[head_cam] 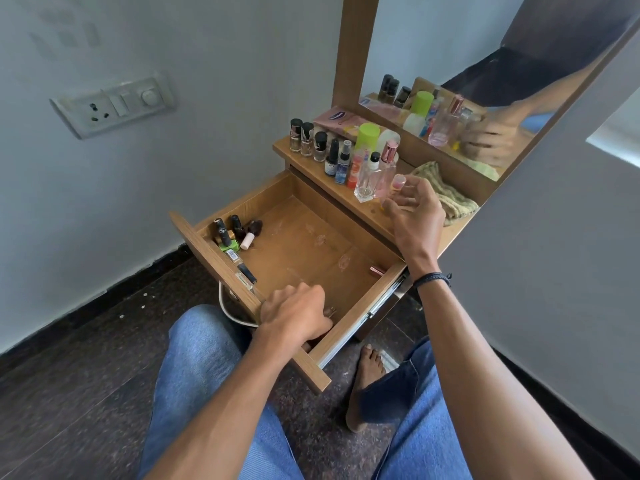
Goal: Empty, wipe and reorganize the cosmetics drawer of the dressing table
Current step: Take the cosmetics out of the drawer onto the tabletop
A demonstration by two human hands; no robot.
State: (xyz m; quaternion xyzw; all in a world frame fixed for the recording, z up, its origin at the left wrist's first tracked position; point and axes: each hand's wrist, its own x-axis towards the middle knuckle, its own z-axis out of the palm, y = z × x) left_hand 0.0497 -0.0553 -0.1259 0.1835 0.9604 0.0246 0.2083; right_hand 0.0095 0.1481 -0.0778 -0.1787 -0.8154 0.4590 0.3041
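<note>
Denim knees (194,358) lie nearest. Left hand (294,317) is curled inside the open drawer (311,244), at its 6 o'clock corner; whether it holds anything, I cannot tell. The drawer is pulled out toward 8 o'clock, with its long axis running 10 to 4. Right hand (415,209) is loosely spread beside a pink-capped bottle (398,183) on the desk (374,213) at 1 o'clock. Labels seem too blurred to read.
</note>
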